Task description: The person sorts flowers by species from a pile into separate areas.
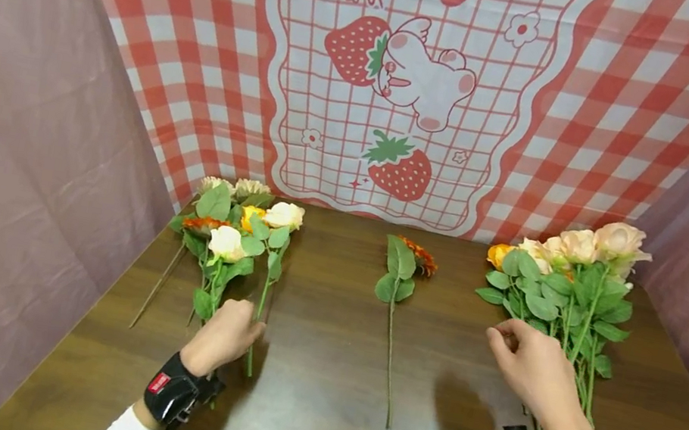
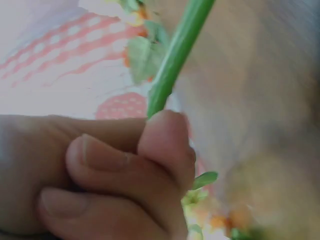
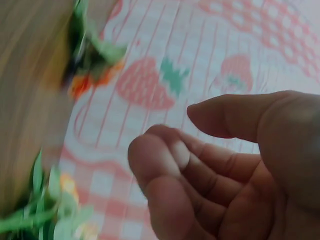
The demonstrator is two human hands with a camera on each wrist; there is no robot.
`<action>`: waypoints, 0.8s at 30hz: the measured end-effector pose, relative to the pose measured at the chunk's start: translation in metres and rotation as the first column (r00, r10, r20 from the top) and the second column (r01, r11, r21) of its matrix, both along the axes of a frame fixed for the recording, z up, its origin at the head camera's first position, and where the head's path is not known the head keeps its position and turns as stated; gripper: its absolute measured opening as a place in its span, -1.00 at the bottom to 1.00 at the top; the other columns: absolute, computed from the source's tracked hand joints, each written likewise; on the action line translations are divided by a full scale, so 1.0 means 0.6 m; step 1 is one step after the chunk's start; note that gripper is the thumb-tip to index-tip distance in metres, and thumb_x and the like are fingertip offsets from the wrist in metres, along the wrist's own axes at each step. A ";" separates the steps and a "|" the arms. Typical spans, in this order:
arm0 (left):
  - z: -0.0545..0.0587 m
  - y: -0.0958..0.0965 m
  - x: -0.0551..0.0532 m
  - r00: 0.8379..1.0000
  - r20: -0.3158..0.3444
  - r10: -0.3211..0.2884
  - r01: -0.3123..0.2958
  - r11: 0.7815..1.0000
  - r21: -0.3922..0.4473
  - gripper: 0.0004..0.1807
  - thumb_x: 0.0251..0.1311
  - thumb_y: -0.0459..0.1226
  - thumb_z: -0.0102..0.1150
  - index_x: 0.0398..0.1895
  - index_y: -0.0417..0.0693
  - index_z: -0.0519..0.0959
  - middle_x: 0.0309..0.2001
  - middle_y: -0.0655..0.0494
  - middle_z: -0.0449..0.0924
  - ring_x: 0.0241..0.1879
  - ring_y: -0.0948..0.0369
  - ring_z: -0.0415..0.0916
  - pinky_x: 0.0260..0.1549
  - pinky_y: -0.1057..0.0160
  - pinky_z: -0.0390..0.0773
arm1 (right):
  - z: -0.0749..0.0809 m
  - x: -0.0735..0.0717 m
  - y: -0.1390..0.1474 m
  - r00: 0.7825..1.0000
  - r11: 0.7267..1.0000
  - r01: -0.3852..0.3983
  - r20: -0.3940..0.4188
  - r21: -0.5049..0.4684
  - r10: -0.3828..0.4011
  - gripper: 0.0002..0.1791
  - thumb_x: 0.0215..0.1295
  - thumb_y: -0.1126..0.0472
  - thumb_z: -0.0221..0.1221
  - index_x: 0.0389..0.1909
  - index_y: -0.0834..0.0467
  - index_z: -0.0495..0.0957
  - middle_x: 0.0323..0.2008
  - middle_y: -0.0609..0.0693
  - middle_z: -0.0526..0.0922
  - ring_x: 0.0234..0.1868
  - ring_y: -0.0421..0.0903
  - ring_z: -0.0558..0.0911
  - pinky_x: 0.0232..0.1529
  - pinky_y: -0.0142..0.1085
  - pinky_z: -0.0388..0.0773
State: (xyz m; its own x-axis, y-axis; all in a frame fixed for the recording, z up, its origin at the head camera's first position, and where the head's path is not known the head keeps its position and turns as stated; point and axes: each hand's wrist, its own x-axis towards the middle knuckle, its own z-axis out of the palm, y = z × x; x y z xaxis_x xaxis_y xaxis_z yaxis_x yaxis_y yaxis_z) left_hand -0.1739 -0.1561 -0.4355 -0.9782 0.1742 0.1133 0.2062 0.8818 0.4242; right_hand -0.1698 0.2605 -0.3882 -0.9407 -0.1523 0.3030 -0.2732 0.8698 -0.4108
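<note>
My left hand (image 1: 226, 336) pinches the green stem (image 2: 177, 60) of a cream-white rose (image 1: 227, 243) between thumb and index finger. That rose's bloom points away from me, above several other flowers at the left. Just right of the hand lies another white rose (image 1: 284, 215), its stem along the table. My right hand (image 1: 540, 380) holds nothing; its fingers (image 3: 152, 155) curl loosely, with the thumb apart from them. In the head view it overlaps the stems of a bunch of pale peach roses (image 1: 580, 246). A single orange flower (image 1: 421, 258) lies between the hands.
The brown wooden table (image 1: 325, 365) ends at a red-checked cloth (image 1: 218, 70) with strawberry prints. Pinkish curtains (image 1: 3, 147) hang at both sides. Pale blooms (image 1: 251, 188) and another orange flower (image 1: 204, 223) lie at the far left.
</note>
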 end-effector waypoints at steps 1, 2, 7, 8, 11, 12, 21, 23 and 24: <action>0.006 0.006 0.002 1.000 -0.018 -0.006 0.006 1.000 0.024 -0.58 0.04 -0.37 0.16 -0.85 0.01 0.23 -0.81 0.21 0.17 -0.82 0.31 0.20 -0.86 0.30 0.28 | -0.002 0.002 -0.009 1.000 1.000 -0.023 -0.019 -0.007 0.023 -0.84 0.27 0.17 0.09 -0.30 0.17 0.57 -0.58 -0.02 0.58 -0.66 -0.21 0.41 -0.65 -0.24 0.32; 0.013 0.013 0.004 0.999 -0.033 -0.012 0.014 0.999 0.051 -0.58 0.08 -0.34 0.18 -0.83 0.00 0.25 -0.81 0.23 0.16 -0.83 0.32 0.18 -0.85 0.32 0.26 | -0.003 0.005 -0.018 0.998 0.999 -0.048 -0.028 -0.012 0.047 -0.86 0.26 0.18 0.10 -0.31 0.16 0.57 -0.58 -0.04 0.58 -0.66 -0.23 0.41 -0.63 -0.25 0.33; 0.050 0.062 0.018 0.988 -0.144 -0.062 0.090 0.976 0.199 -0.72 0.13 -0.25 0.20 -0.67 -0.06 0.39 -0.76 0.25 0.34 -0.81 0.40 0.22 -0.84 0.36 0.26 | -0.014 0.023 -0.078 0.985 0.982 -0.173 -0.028 -0.071 0.172 -0.94 0.21 0.22 0.15 -0.32 0.07 0.59 -0.60 -0.17 0.56 -0.65 -0.32 0.40 -0.63 -0.29 0.37; 0.055 0.074 0.021 0.984 -0.161 -0.077 0.114 0.965 0.237 -0.75 0.13 -0.24 0.20 -0.63 -0.06 0.42 -0.75 0.24 0.40 -0.80 0.41 0.25 -0.84 0.38 0.29 | -0.017 0.028 -0.090 0.978 0.973 -0.210 -0.020 -0.095 0.209 -0.93 0.21 0.22 0.16 -0.30 0.06 0.58 -0.59 -0.19 0.56 -0.63 -0.34 0.40 -0.62 -0.31 0.40; 0.069 0.114 0.033 0.966 -0.210 -0.149 0.219 0.907 0.360 -0.83 0.14 -0.21 0.19 -0.50 -0.06 0.47 -0.67 0.15 0.57 -0.74 0.44 0.37 -0.81 0.40 0.39 | -0.026 0.043 -0.126 0.941 0.922 -0.333 -0.016 -0.197 0.337 -0.89 0.21 0.21 0.17 -0.24 0.06 0.56 -0.55 -0.21 0.58 -0.58 -0.37 0.45 -0.60 -0.35 0.47; 0.072 0.128 0.037 0.958 -0.226 -0.179 0.258 0.883 0.393 -0.84 0.14 -0.21 0.19 -0.47 -0.06 0.47 -0.65 0.13 0.60 -0.72 0.44 0.39 -0.80 0.41 0.40 | -0.028 0.048 -0.137 0.924 0.896 -0.375 -0.019 -0.239 0.381 -0.87 0.21 0.21 0.17 -0.21 0.06 0.56 -0.53 -0.21 0.59 -0.56 -0.37 0.47 -0.59 -0.36 0.50; 0.080 0.209 0.053 0.871 -0.378 -0.314 0.471 0.756 0.455 -0.82 0.08 -0.19 0.24 -0.46 -0.03 0.44 -0.67 0.16 0.62 -0.73 0.52 0.32 -0.81 0.53 0.25 | -0.043 0.085 -0.188 0.829 0.690 -0.525 -0.114 -0.499 0.548 -0.84 0.16 0.33 0.20 -0.24 0.10 0.51 -0.54 -0.07 0.60 -0.59 -0.30 0.50 -0.70 -0.37 0.48; 0.078 0.215 0.054 0.860 -0.402 -0.314 0.479 0.769 0.424 -0.82 0.07 -0.18 0.25 -0.47 0.00 0.44 -0.69 0.19 0.59 -0.73 0.52 0.31 -0.80 0.55 0.23 | -0.045 0.087 -0.191 0.826 0.673 -0.535 -0.147 -0.511 0.545 -0.83 0.11 0.41 0.21 -0.29 0.15 0.52 -0.61 -0.02 0.58 -0.64 -0.31 0.48 -0.74 -0.39 0.46; 0.077 0.216 0.053 0.853 -0.416 -0.316 0.485 0.775 0.405 -0.82 0.06 -0.18 0.26 -0.47 0.00 0.44 -0.69 0.20 0.59 -0.72 0.53 0.31 -0.80 0.55 0.24 | -0.045 0.086 -0.191 0.820 0.666 -0.551 -0.176 -0.503 0.545 -0.83 0.09 0.44 0.21 -0.31 0.16 0.53 -0.63 -0.01 0.58 -0.66 -0.31 0.47 -0.74 -0.41 0.44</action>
State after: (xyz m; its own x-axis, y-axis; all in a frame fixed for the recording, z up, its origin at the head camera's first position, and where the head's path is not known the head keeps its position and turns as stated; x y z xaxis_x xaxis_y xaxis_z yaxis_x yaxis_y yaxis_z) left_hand -0.1421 -0.0264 -0.3896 -0.7276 0.3821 0.5698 0.6858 0.3860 0.6170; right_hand -0.1183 0.1461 -0.4151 -0.7349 -0.4601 0.4982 -0.6383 0.2211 -0.7373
